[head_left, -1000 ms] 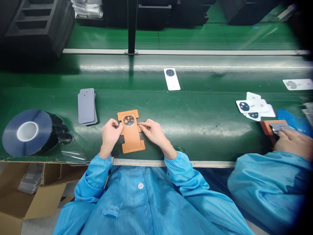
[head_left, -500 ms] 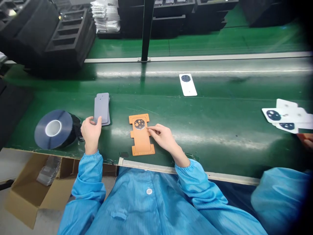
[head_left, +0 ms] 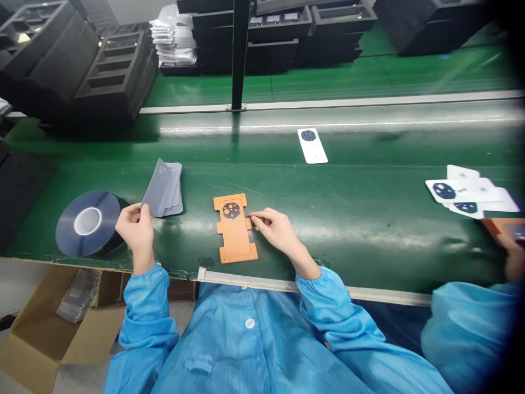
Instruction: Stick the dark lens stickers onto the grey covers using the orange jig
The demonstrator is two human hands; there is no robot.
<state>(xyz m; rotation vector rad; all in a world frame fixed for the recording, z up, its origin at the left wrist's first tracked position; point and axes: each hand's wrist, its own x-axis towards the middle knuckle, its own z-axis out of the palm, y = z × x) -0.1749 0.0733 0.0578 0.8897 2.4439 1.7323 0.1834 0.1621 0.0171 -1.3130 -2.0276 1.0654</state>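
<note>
My left hand [head_left: 137, 227] pinches the lower left corner of a thin grey phone-shaped sheet [head_left: 156, 189] and holds it tilted up. Under and beside it lies a small stack of similar grey sheets [head_left: 175, 191]. In front of my body rests an orange frame [head_left: 235, 232] with corner and side tabs; a dark round camera-like disc [head_left: 231, 211] with holes shows at its upper part. My right hand [head_left: 273, 227] is at the frame's right side, thumb and forefinger closed near the side tab. Whether they grip anything is too small to tell.
A large tape roll [head_left: 65, 224] lies left of my left hand. A white phone-shaped panel [head_left: 314, 150] lies farther back. At right are overlapping white panels [head_left: 471, 191] and another person's hand [head_left: 514, 257] on an orange frame [head_left: 496, 227]. Black trays [head_left: 110, 82] stand at back left.
My left hand has lifted the top grey sheet by its corner, tilting it and drawing it left off the stack. My right hand stays beside the orange frame. The other person's orange frame shows more.
</note>
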